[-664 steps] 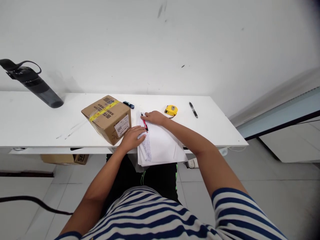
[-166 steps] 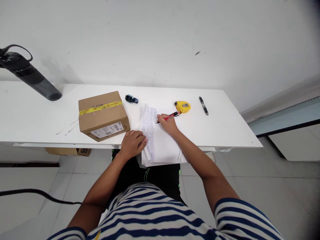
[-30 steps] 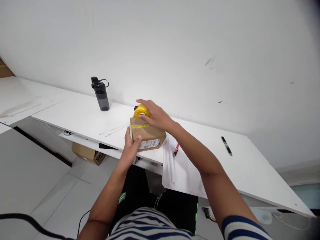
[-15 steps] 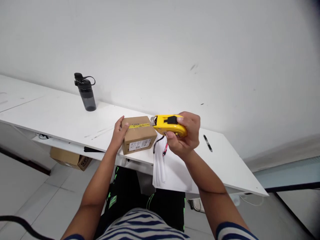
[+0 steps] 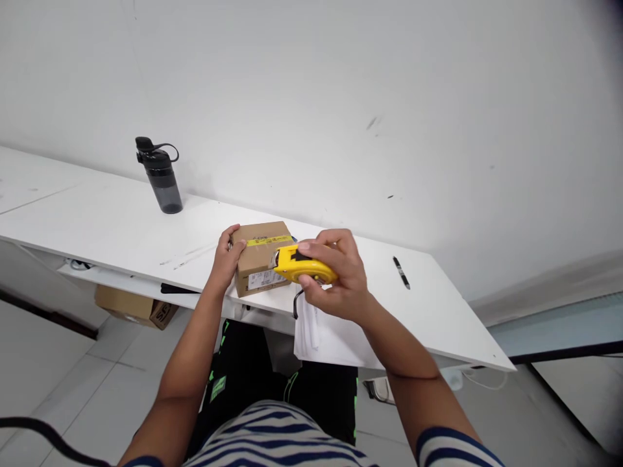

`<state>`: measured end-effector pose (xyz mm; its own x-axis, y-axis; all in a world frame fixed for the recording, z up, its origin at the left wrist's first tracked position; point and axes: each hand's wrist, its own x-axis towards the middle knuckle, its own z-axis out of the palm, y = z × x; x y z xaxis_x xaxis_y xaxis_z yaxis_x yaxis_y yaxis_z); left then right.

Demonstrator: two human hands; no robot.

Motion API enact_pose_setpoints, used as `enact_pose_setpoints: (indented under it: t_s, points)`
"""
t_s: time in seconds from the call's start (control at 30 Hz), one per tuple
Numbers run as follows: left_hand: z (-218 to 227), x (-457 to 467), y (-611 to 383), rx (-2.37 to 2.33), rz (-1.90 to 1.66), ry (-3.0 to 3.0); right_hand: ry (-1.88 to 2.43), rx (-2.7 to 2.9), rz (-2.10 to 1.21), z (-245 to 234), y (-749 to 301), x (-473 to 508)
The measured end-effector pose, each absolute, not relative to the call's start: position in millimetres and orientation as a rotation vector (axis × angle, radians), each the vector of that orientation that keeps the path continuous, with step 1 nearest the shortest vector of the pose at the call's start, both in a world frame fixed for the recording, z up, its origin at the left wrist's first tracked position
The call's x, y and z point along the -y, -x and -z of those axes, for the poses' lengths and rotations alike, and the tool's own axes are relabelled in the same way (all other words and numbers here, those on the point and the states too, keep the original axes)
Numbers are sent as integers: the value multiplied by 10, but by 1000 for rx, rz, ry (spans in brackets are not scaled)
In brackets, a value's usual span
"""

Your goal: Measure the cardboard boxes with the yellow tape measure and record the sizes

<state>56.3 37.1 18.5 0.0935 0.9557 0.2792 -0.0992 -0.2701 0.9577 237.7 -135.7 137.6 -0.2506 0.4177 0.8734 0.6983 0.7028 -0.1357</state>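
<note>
A small cardboard box [image 5: 257, 259] with yellow tape across its top and a white label on its front face sits on the white table [image 5: 117, 220]. My left hand [image 5: 228, 256] grips the box's left end, thumb on the top. In my right hand [image 5: 341, 272] is a yellow tape measure [image 5: 306, 266] with a black button and a dark wrist strap. Its metal hook end is in front of the box's upper right part and covers some of the label; whether it touches the box I cannot tell.
Papers [image 5: 335, 337] lie under my right hand at the table's front edge. A black pen [image 5: 402, 272] lies to the right, and a dark water bottle [image 5: 163, 181] stands at the back left. Another cardboard box [image 5: 131, 305] is below the table.
My right hand has moved the tape measure left and slightly down, from the box's right end to in front of its upper right part. My left hand keeps its grip on the box.
</note>
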Motion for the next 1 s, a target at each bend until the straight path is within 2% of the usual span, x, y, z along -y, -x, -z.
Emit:
enact_pose_setpoints:
  t_s: [0.17,0.33,0.53,0.77,1.0]
  points:
    - [-183,-401,-568,-906,-1347,-1357,879,1806,219,-1265,-2393,1289]
    - [-187,-379,-597,-927,-1347,-1351,1106,1705,237,-1191,-2464,1139]
    - [-165,-130,-735,-1147,-1487,-1452,1345,1610,16,-1203,-2493,546]
    - [-202,69,-802,-1245,-1453,-1399,1485,1825,-74,-1162,-2278,-78]
    - [-164,110,-820,-1228,-1469,-1324,1629,2010,-29,-1091,-2146,-152]
